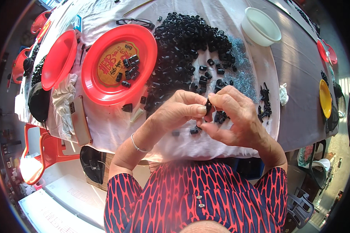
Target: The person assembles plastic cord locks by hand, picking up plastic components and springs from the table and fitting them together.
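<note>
A small black plastic part point(208, 105) is held between my two hands above the near side of the table. My left hand point(179, 110) pinches it with thumb and forefinger, and a bracelet circles that wrist. From the other side, the curled fingers of my right hand point(239, 116) grip the same part; its thumb sits lower. Fingertips hide much of the piece. Beyond my hands spreads a big heap of black plastic parts point(186, 35). Small shiny bluish-clear pieces point(243, 70) lie along its right side, too small to name. One loose black part point(193, 131) rests just below my fingers.
Left of the heap, a red plate point(90, 87) holds several black parts. Eyeglasses point(134, 22) lie behind it; a second red plate point(62, 50) tilts farther left. A whitish tub point(262, 29) stands back right. Thin black pieces point(265, 103) lie right, with a yellow dish point(325, 99) beyond.
</note>
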Demonstrator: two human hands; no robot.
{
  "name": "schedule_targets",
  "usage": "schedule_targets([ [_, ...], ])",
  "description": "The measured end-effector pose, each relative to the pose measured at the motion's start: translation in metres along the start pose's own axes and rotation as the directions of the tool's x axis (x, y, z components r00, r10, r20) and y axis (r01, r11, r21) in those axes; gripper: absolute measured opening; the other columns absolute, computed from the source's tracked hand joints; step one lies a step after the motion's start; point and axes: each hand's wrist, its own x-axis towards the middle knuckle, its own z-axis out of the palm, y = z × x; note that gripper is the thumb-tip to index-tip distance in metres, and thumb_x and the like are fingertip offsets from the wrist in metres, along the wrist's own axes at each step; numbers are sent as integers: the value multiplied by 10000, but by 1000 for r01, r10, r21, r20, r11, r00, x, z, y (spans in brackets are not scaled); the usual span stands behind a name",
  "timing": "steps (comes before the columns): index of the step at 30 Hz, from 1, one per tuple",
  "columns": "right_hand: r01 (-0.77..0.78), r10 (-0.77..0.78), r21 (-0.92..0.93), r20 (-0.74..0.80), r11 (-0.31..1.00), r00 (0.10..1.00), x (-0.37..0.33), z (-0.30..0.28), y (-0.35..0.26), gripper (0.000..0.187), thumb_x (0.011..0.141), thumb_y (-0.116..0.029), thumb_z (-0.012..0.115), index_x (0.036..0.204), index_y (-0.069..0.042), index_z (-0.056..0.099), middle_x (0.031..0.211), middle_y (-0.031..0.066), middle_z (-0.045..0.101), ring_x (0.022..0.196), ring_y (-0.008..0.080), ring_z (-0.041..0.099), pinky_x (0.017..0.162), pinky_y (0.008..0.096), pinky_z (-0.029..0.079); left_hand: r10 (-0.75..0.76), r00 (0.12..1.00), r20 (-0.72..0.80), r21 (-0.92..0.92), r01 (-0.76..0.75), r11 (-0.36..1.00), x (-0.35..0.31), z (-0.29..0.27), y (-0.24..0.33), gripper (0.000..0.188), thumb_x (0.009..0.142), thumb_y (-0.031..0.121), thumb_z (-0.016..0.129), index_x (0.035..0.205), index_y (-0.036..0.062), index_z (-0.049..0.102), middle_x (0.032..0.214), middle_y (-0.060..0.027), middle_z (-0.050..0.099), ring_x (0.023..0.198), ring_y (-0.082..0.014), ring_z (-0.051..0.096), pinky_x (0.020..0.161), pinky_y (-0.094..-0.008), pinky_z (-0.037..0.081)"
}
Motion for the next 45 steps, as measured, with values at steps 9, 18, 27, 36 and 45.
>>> schedule_targets([
  [9, 71, -80, -181, -42, 981, 996, -2, 6, -3, 404, 576, -69, 758, 912, 13, 550, 776, 97, 502, 700, 262, 540, 561, 340, 478, 28, 999, 33, -89, -25, 996, -1, 5, -3, 211, 809, 92, 666, 972, -41, 645, 884, -70, 636, 771, -106, 581, 692, -240, 479],
  [18, 40, -48, -107, -76, 993, 996, -6, 7, 0, 386, 604, -41, 747, 929, 30, 551, 781, 104, 528, 687, 253, 553, 566, 338, 480, -10, 999, 46, -197, 19, 980, 0, 5, -5, 250, 806, 81, 665, 1022, -42, 634, 978, -107, 640, 847, -141, 606, 774, -242, 490],
  [27, 78, -86, -88, -87, 993, 992, -8, 9, 0, 381, 631, -14, 744, 959, 26, 553, 789, 106, 557, 666, 245, 572, 558, 331, 488, 34, 995, 91, -134, -22, 991, 2, 6, -6, 239, 771, 87, 703, 978, -25, 666, 965, -68, 604, 881, -132, 556, 768, -240, 463],
  [36, 167, -190, -206, -95, 964, 977, -11, 16, 3, 417, 617, 13, 744, 968, 82, 529, 790, 131, 553, 629, 227, 567, 528, 313, 480, 96, 995, 38, -159, -89, 983, 1, 5, -11, 183, 758, 75, 714, 920, -5, 682, 888, -40, 570, 844, -127, 547, 740, -242, 462],
  [45, 246, -269, -236, -73, 940, 960, -14, 16, 15, 384, 627, 24, 717, 952, 100, 528, 755, 112, 522, 589, 218, 526, 491, 303, 455, 44, 998, 53, -156, -35, 987, 3, 3, -10, 192, 762, 53, 707, 943, -2, 674, 877, -39, 580, 836, -126, 559, 757, -250, 471],
])
